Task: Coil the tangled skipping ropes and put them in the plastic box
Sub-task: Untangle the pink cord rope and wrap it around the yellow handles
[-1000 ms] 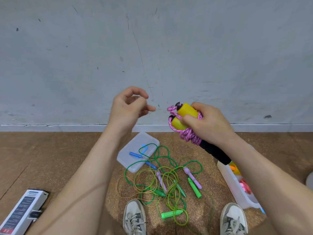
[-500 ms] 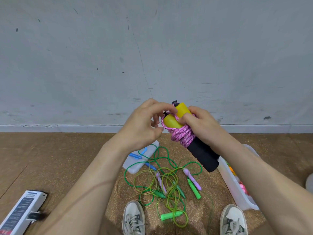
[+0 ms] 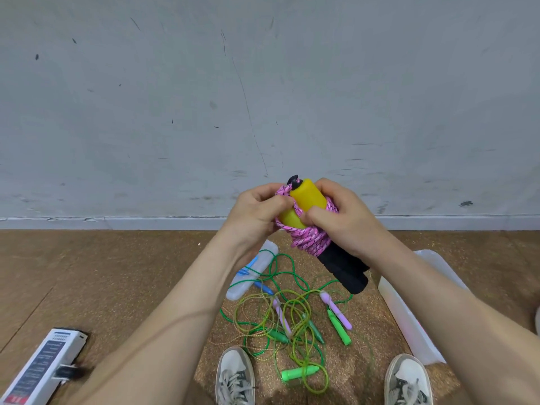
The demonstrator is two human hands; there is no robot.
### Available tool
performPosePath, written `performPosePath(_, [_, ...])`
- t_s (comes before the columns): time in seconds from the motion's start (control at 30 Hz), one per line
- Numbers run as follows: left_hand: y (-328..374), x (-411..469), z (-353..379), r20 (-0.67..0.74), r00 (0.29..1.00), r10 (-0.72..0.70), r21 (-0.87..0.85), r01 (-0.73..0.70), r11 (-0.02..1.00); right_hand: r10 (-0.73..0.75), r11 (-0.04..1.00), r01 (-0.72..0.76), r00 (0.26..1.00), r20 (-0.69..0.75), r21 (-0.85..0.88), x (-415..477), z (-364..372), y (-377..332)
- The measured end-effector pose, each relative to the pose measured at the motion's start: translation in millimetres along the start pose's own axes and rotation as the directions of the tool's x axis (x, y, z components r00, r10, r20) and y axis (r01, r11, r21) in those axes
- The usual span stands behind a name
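Pink rope [image 3: 306, 239] coiled round yellow-and-black handles [image 3: 306, 197].

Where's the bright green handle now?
The handle lies on the floor in the head view, between the left shoe and right shoe, at the near edge of the tangle.

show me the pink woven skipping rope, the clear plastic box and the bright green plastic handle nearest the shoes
pink woven skipping rope [image 3: 308, 239]: head view, on its wound coils
clear plastic box [image 3: 403, 320]: head view, on its side wall
bright green plastic handle [image 3: 298, 373]: head view, on its middle
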State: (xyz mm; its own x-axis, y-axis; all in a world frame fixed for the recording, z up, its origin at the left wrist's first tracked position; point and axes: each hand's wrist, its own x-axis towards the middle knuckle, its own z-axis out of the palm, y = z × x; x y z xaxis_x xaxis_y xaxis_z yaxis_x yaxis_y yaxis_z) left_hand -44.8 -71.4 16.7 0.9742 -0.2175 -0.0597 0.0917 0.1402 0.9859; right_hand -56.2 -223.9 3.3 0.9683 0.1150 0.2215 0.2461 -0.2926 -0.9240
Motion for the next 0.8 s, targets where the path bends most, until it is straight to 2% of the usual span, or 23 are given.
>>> performPosePath(0.17, [0.0, 1.1, 7.0, -0.106, 0.986, 0.125, 0.071, -0.118, 0.99, -0.058, 0.997, 0.057, 0.998, -0.015, -0.057, -1.7, -0.7, -1.4])
performPosePath(0.3, [-1.5, 0.1, 11.2, -0.186, 0.964, 0.192, 0.13, -0.169, 0.977, -0.079, 0.996, 0.078, 0.996, -0.038, -0.035, -3.6, 3.2, -1.7])
performPosePath(0.4, [-4.9, -0.6, 14.7, -0.222, 0.96, 0.171, 0.136, -0.143, 0.98, -0.041, 0.998, 0.039, 0.998, -0.053, -0.042, -2.7, 7.1, -1.2])
performPosePath(0.47, [-4.2, -1.0, 15.6, -0.208, 0.973, 0.101, 0.145, -0.072, 0.987, 0.005, 0.999, -0.008, 0.997, -0.071, -0.05, -1.3, 7.2, -0.9])
performPosePath(0.57, [5.8, -2.1, 3.9, -0.062, 0.995, -0.079, 0.052, 0.082, 0.995, 0.07, 0.998, -0.07, 0.995, -0.067, -0.002, 1.9, 5.0, -1.4])
performPosePath(0.63, [11.8, -2.4, -9.7, 0.108, 0.981, -0.16, -0.133, 0.174, 0.976, 0.119, 0.982, -0.112, 0.992, -0.038, 0.154, 3.0, 1.6, -3.8])
performPosePath(0.73, [9.5, -1.1, -17.6, 0.252, 0.956, -0.151, -0.371, 0.24, 0.897, 0.178, 0.87, -0.188, 0.982, 0.064, 0.455, 2.8, -2.6, -5.9])
performPosePath(0.8, [1.6, 0.3, -13.2, 0.264, 0.961, -0.088, -0.352, 0.181, 0.918, 0.188, 0.78, -0.206, 0.978, 0.093, 0.59, 1.1, -1.9, -9.4])
